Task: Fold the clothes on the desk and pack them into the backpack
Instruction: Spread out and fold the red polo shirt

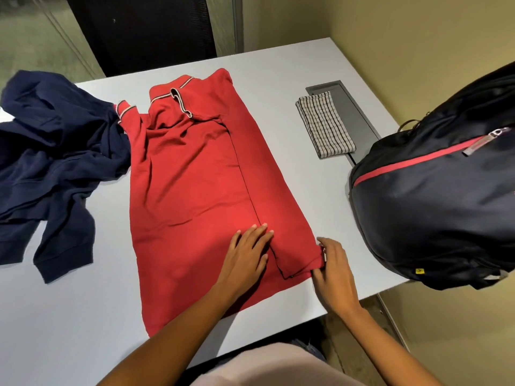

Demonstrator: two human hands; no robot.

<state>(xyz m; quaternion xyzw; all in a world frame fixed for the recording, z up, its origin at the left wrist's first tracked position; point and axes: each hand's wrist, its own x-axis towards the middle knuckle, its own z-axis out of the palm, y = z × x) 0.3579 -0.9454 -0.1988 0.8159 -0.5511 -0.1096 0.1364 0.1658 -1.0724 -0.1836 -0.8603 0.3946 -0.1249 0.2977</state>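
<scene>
A red polo shirt [195, 185] lies flat in the middle of the grey desk [83, 316], its right side folded inward along a long seam. My left hand [248, 254] presses flat on the folded edge near the hem. At the hem's right corner my right hand [331, 271] pinches the fabric between thumb and fingers. A crumpled navy garment [53, 162] lies at the left, touching the red shirt's sleeve. A folded checked cloth [324, 125] rests at the back right. The black backpack [434, 196] with a red stripe stands at the desk's right edge, its zip looking closed.
A grey cable hatch [348, 107] is set into the desk under the checked cloth. A dark chair back [145, 32] stands behind the desk. A wall runs along the right. The desk's near edge is just below my hands.
</scene>
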